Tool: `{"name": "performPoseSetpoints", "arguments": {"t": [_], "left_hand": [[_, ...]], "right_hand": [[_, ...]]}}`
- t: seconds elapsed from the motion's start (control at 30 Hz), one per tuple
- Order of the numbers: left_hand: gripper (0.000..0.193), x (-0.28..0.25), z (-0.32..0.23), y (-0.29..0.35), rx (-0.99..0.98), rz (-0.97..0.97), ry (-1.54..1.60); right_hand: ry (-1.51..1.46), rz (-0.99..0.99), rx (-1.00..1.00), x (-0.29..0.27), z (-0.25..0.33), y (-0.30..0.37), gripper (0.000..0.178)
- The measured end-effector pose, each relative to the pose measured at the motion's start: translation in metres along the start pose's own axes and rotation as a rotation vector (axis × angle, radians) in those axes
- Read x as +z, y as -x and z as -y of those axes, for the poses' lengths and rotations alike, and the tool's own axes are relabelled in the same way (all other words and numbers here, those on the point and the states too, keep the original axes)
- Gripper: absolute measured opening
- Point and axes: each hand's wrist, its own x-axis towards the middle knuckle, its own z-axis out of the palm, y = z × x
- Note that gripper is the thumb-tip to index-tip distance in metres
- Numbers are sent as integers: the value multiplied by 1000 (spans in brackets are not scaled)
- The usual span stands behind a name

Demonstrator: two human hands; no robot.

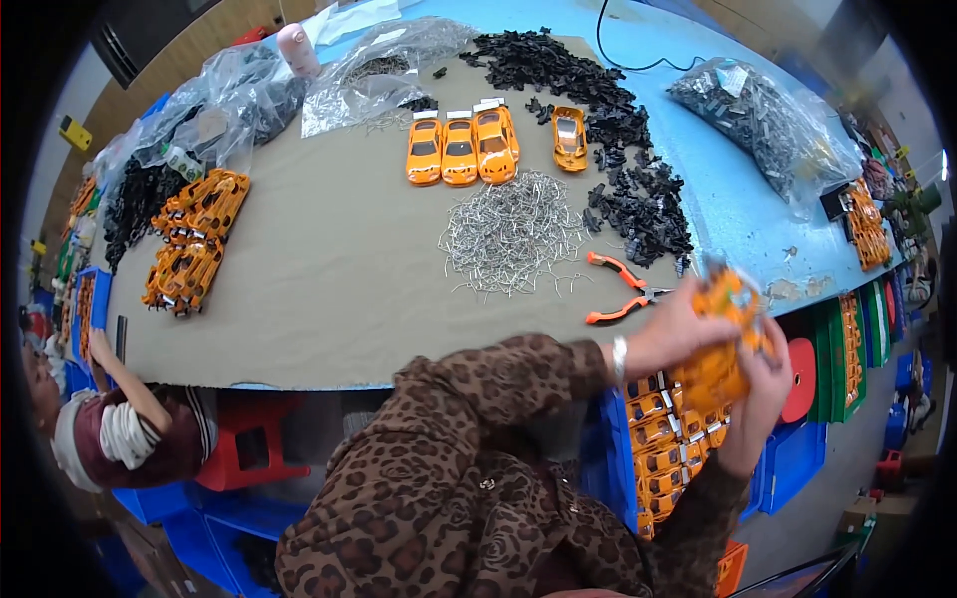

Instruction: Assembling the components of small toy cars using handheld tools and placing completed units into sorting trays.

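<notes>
Both my hands are at the right end of the table, above a blue crate [610, 453] with rows of orange toy cars [658, 463]. My left hand [683, 321] and my right hand [766, 384] are closed around some orange toy car bodies [712, 387], smeared by motion; how many cannot be made out. On the table left of my left hand lie pliers [615, 274] with orange handles, jaws spread. Beyond them is a heap of bent metal wires [508, 234]. Behind it stand three orange toy cars [458, 149] side by side, and an orange car body [569, 140] sits apart.
Small black parts [643, 204] spread along the cloth's right side. Bags of parts [763, 125] lie at right and far left. Orange car bodies [189, 244] are stacked at left, near a pink bottle [297, 50]. Another person [130, 429] sits left beside a red stool [254, 444].
</notes>
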Motion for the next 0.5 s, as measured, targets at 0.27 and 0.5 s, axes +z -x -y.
{"name": "performPoseSetpoints", "arguments": {"t": [0.27, 0.5], "left_hand": [[33, -162, -169, -41, 34, -158, 100], [31, -280, -202, -34, 24, -307, 250]], "right_hand": [[-340, 677, 143, 198, -5, -163, 42], [-374, 729, 311, 286, -45, -216, 34]]}}
